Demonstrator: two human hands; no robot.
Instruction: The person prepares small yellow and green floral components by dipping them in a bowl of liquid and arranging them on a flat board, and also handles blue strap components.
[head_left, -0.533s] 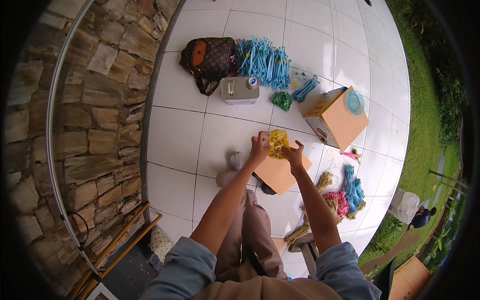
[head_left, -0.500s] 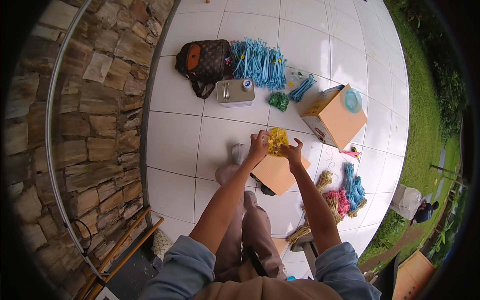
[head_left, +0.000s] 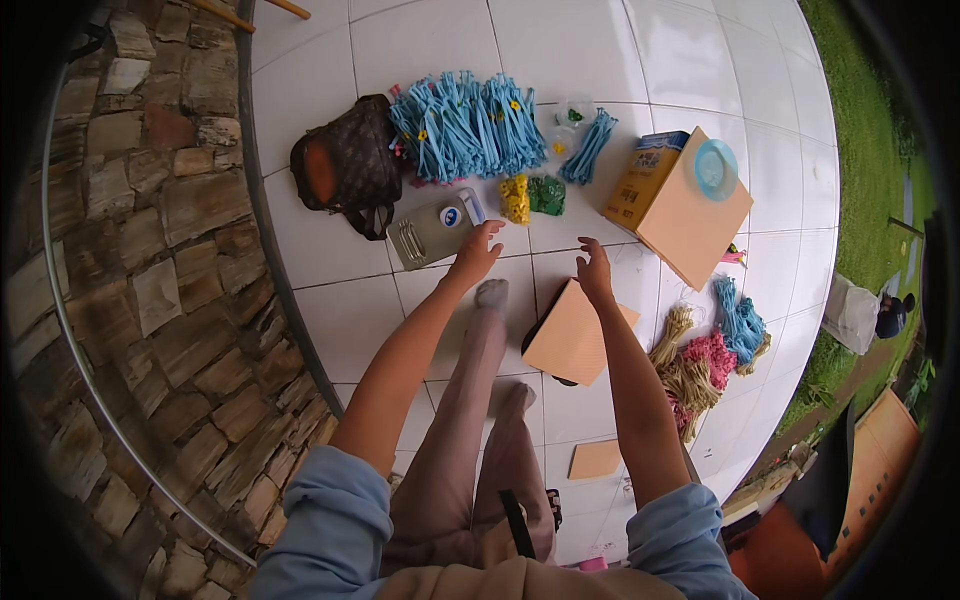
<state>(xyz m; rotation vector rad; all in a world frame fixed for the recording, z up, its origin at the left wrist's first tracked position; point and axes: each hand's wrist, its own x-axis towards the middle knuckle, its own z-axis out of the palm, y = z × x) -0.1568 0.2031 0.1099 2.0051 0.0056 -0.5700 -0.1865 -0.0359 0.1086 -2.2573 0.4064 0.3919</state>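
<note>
My left hand [head_left: 477, 254] is empty, its fingers apart, just off the right edge of a grey metal can [head_left: 425, 240] with a blue-and-white cap. My right hand [head_left: 594, 268] also holds nothing; its fingers are spread over the far edge of a light orange board [head_left: 575, 335]. A bag of small yellow pieces [head_left: 515, 200] lies on the floor ahead of my left hand. Touching or nearly touching it is a similar bag of green pieces [head_left: 547, 195]. Behind these sits a large pile of light blue bundled strips [head_left: 465, 130].
A brown backpack [head_left: 350, 155] leans by the can. To the right stands a carton [head_left: 680, 205] with a round blue lid [head_left: 716, 170] on top. Tan bundles [head_left: 700, 385], pink bundles [head_left: 712, 355] and blue ones [head_left: 740, 320] lie nearer. A stone wall [head_left: 160, 290] borders the left.
The bag of yellow pieces, held in both hands before, now lies on the floor beside the green one. My hands have let go and moved apart. The view has shifted and turned somewhat.
</note>
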